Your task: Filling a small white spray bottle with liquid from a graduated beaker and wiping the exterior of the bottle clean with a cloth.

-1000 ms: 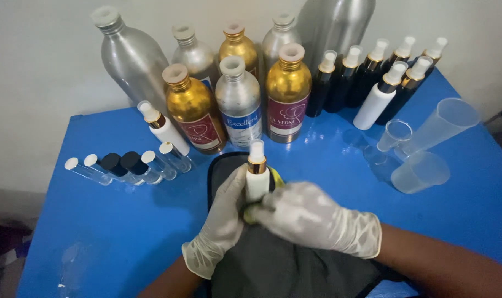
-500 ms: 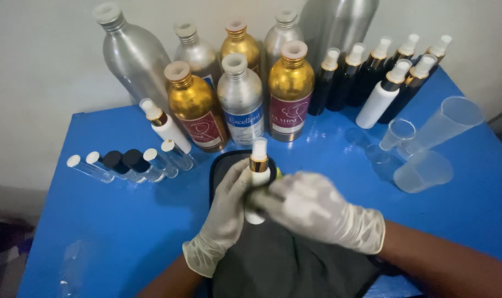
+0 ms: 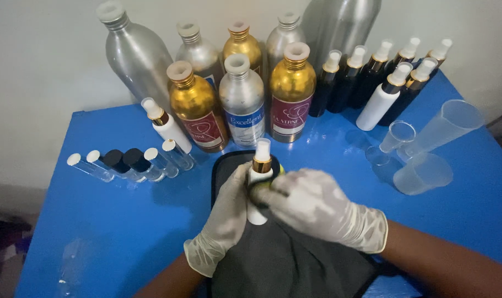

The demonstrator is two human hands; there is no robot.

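Grip: our left hand [image 3: 224,221] wraps the small white spray bottle [image 3: 257,190] from its left side; our right hand [image 3: 317,207] closes over its right side and front, fingers pressed to the body. Both gloved.
Bottle axis: upright, gold collar and white nozzle on top, clear of both hands.
Nearer hand: we cannot tell; both touch it.
Under it: dark grey mat [image 3: 284,265] at the near edge of the blue table [image 3: 96,221], mid-width.
Left side: row of small clear vials [image 3: 129,163] lying flat, well apart from the hands.
Right side: clear plastic cups [image 3: 424,171].
Far edge: gold and silver metal bottles [image 3: 242,99], dark spray bottles [image 3: 372,77], against a pale wall [image 3: 41,66].
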